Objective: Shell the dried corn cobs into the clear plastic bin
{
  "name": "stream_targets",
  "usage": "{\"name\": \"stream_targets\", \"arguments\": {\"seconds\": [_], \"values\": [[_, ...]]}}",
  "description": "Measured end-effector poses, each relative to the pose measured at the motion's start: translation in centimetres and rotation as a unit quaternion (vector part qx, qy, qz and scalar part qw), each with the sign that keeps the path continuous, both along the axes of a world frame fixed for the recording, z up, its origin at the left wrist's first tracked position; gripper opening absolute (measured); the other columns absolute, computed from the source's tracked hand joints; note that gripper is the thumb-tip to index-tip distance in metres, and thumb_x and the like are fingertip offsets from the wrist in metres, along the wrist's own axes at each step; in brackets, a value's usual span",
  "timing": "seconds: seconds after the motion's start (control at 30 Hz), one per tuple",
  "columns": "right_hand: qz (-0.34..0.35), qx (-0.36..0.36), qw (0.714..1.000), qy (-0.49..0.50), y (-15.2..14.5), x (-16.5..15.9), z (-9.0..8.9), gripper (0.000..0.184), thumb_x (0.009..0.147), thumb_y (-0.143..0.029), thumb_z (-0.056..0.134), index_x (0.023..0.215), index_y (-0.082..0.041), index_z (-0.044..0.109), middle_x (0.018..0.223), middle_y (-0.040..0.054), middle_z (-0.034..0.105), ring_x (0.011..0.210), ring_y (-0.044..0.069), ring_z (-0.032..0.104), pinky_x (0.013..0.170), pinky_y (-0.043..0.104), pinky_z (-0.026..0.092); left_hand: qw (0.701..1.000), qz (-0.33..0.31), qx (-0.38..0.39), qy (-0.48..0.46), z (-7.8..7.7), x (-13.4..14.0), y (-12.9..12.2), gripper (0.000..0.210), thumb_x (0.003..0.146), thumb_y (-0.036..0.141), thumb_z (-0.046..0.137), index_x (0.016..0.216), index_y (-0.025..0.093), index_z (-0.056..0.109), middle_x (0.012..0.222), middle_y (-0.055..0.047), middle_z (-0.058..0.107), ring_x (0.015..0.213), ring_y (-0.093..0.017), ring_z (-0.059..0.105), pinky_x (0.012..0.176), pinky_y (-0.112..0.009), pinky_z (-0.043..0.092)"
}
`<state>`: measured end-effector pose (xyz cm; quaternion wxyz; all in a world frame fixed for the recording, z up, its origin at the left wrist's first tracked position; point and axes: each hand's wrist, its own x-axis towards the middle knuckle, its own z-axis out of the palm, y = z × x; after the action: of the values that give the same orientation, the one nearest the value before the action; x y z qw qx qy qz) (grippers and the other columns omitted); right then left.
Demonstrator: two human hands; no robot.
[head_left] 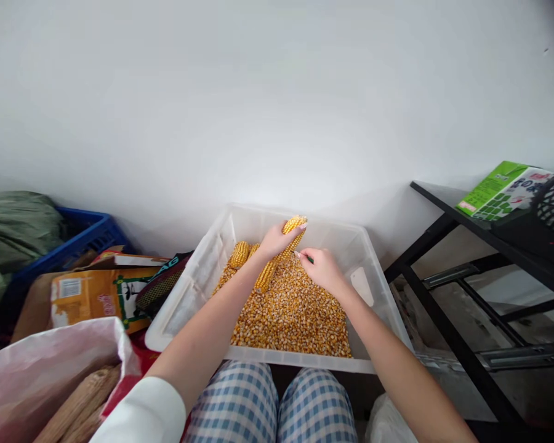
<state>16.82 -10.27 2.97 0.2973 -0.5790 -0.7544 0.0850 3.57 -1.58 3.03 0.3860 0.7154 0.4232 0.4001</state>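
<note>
Over a translucent plastic bin point(305, 359), my left hand point(273, 240) is wrapped round an ear of corn point(294, 224) that slants up to the right. My right hand point(322, 268) is closed on a small tool with a dark green handle point(309, 259). The tool's metal tip is at the ear's right side; its full shape is hidden by my fingers. Loose yellow kernels point(290, 317) cover much of the bin's floor. Another ear of corn point(264, 280) lies on them under my left hand, and a further ear point(239, 253) rests at the bin's left side.
A white bag point(50, 347) with long brown pieces stands at lower left. Beyond it are an orange package point(85, 292), a mesh bag point(159, 289) and a blue crate point(92, 227). At right, a black metal frame point(443, 307) carries a green carton point(493, 191). A white wall is behind.
</note>
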Motion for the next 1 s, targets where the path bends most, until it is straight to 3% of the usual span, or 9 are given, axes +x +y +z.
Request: {"name": "stream_targets", "arguments": {"seconds": [0.2,0.4,0.6,0.77,1.0], "values": [[0.07,-0.071,0.993,0.061,0.9,1.2,-0.1,0.03,0.082,-0.033,0.04,0.069,-0.014,0.06,0.061,-0.0006,0.057,0.056,0.01,0.046,0.054,0.021,0.031,0.998,-0.05,0.046,0.006,0.8,-0.3,-0.4,0.043,0.069,0.052,0.052,0.092,0.017,0.059,0.08,-0.003,0.063,0.071,-0.016,0.055,0.063,-0.024,0.039],[0.089,-0.105,0.989,0.05,1.4,1.7,-0.9,0.028,0.08,-0.034,0.045,0.071,-0.014,0.063,0.06,-0.0011,0.055,0.055,0.009,0.044,0.053,0.021,0.031,0.98,-0.098,0.126,0.116,-0.5,-0.5,0.1,0.03,0.064,0.047,0.058,0.074,0.019,0.06,0.055,0.001,0.054,0.051,-0.012,0.046,0.053,-0.023,0.031],[0.104,-0.156,0.982,0.041,1.5,2.2,-0.9,0.031,0.08,-0.038,0.045,0.072,-0.014,0.063,0.059,-0.0016,0.054,0.053,0.009,0.042,0.053,0.021,0.03,0.989,-0.094,0.087,0.079,-0.8,-0.4,0.4,0.028,0.063,0.043,0.058,0.076,0.019,0.06,0.059,0.0,0.056,0.054,-0.012,0.047,0.054,-0.022,0.03],[0.093,-0.105,0.988,0.058,1.3,1.9,-0.3,0.034,0.082,-0.038,0.04,0.07,-0.014,0.059,0.062,-0.0011,0.055,0.056,0.01,0.043,0.055,0.021,0.031,0.998,-0.052,0.035,0.02,-0.2,-0.4,0.5,0.041,0.067,0.052,0.053,0.086,0.017,0.06,0.074,-0.002,0.061,0.066,-0.015,0.052,0.06,-0.024,0.036],[0.06,-0.069,0.993,0.074,1.3,1.5,-0.5,0.029,0.082,-0.034,0.04,0.07,-0.015,0.058,0.063,-0.0006,0.056,0.057,0.01,0.045,0.055,0.021,0.03,0.999,-0.033,-0.002,-0.014,0.2,-0.3,0.5,0.051,0.068,0.059,0.048,0.089,0.014,0.06,0.078,-0.004,0.062,0.071,-0.017,0.053,0.063,-0.025,0.038]]}}
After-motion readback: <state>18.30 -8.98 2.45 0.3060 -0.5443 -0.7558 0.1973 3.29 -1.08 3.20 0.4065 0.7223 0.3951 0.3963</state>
